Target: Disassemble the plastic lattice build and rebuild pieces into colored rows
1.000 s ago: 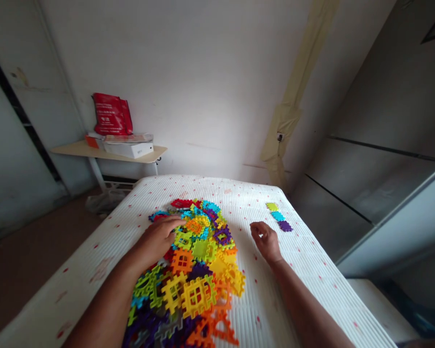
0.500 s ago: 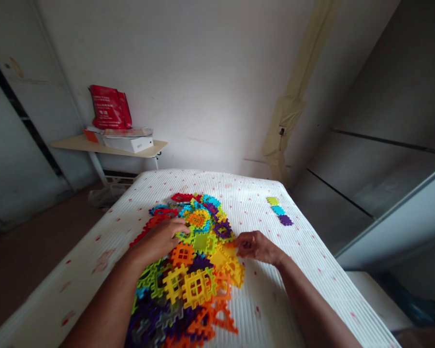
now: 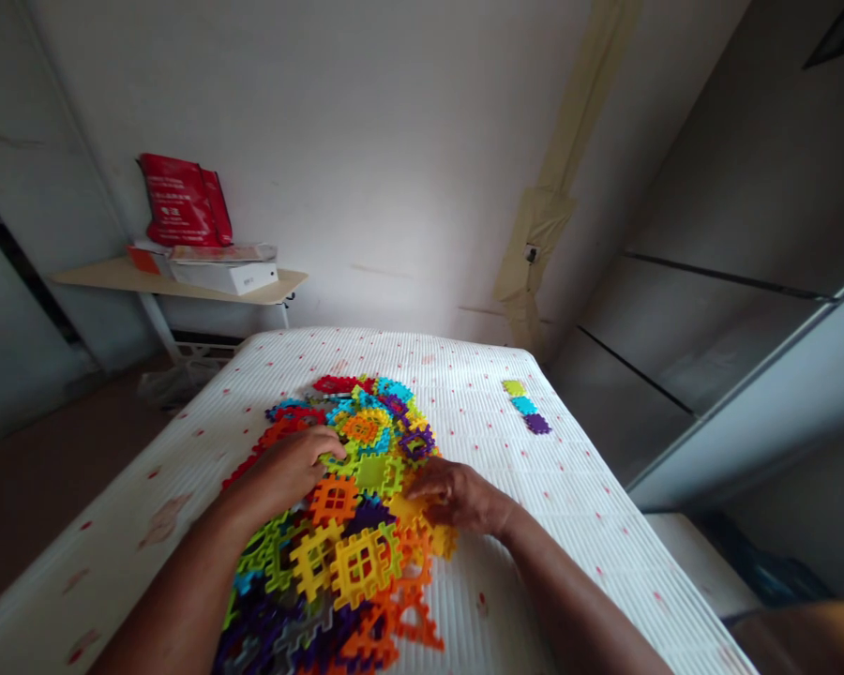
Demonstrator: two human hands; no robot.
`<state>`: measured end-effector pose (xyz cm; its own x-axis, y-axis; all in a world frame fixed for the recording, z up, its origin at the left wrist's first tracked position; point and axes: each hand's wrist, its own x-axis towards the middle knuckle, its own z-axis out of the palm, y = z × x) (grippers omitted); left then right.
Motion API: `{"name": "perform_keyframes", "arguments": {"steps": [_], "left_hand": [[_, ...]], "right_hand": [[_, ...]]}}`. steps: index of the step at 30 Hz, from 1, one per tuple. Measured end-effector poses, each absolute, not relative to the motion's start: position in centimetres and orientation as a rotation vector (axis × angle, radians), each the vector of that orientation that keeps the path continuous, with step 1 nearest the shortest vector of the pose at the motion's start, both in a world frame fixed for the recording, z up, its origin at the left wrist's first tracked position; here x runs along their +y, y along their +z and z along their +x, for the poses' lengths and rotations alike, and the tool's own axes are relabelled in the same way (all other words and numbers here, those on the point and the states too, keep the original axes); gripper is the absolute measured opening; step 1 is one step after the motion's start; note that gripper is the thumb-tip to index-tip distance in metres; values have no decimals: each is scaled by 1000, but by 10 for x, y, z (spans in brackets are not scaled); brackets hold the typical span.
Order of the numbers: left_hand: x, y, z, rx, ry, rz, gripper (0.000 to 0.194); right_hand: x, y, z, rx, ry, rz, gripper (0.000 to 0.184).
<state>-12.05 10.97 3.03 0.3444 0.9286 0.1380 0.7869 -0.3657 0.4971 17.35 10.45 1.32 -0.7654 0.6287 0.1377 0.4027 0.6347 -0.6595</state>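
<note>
A heap of colourful plastic interlocking tiles (image 3: 344, 525) lies on a white ribbed bed cover (image 3: 569, 487). My left hand (image 3: 281, 469) rests flat on the heap's left side, fingers stretched over green and orange tiles. My right hand (image 3: 454, 494) sits at the heap's right edge, fingers curled onto a yellow tile (image 3: 409, 509). Three separate tiles, green (image 3: 514, 387), blue (image 3: 524, 405) and purple (image 3: 537, 424), lie in a row to the far right, away from both hands.
A small wooden side table (image 3: 183, 286) by the wall carries a red bag (image 3: 183, 202) and a white box (image 3: 225, 277). A grey cabinet (image 3: 731, 309) flanks the bed on the right. Brown floor (image 3: 49, 469) lies to the left.
My right hand moved left from the bare cover onto the heap's right edge and closed on a yellow tile. My left hand stayed on the heap.
</note>
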Motion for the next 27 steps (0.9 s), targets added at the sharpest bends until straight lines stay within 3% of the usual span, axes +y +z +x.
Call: {"name": "perform_keyframes", "arguments": {"steps": [5,11,16,22,27], "left_hand": [[115,20,-122,1566,588,2284,34],[118,10,-123,1601,638,2269,32],[118,11,-125,1597,601,2302,33],[120,9,-125,1592,626,2249,31],[122,8,-127,1585,655,2258,29]], "right_hand": [[104,20,175,-2260,1001,-715,15],[113,21,188,-1928,1143,-908,34],[135,17,226,-1790,1166,-1119,30],[148,11,280,-1795,618,-1856,14],[138,8,271,-1675,310,-2148,38]]}}
